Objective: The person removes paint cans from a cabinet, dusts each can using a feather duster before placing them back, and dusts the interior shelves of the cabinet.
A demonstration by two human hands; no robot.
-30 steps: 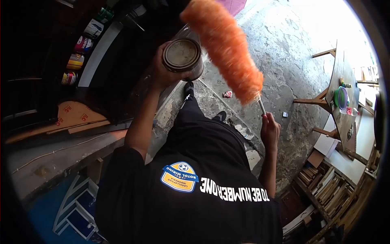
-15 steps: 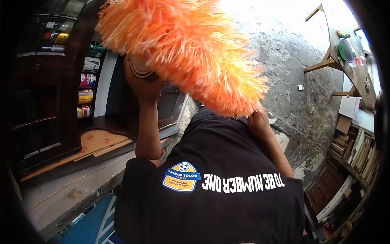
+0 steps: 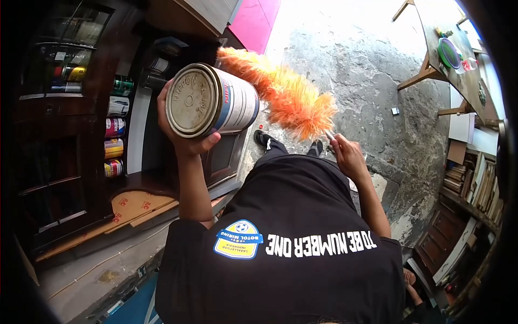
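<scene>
A paint can (image 3: 216,100) lies tilted in my left hand (image 3: 186,143), its round metal end with raised lettering facing me. My fingers wrap around its side, and the thumb presses near the rim. In my right hand (image 3: 349,155) is the pale handle of a fluffy orange duster (image 3: 291,97), gripped with closed fingers. The duster stretches up and left from that hand, and its far end passes behind the can. Whether the fluff touches the can, I cannot tell.
On my left, a dark wooden cabinet (image 3: 62,178) holds several paint cans (image 3: 114,128) in a column. A wooden table (image 3: 431,24) with a green-rimmed round item (image 3: 449,52) stands at the upper right. Stacked wood pieces (image 3: 480,186) line the right side above rough concrete floor (image 3: 372,70).
The duster has moved down and away from over the can, which now shows fully. My left hand has shifted slightly down, and my feet have come into view.
</scene>
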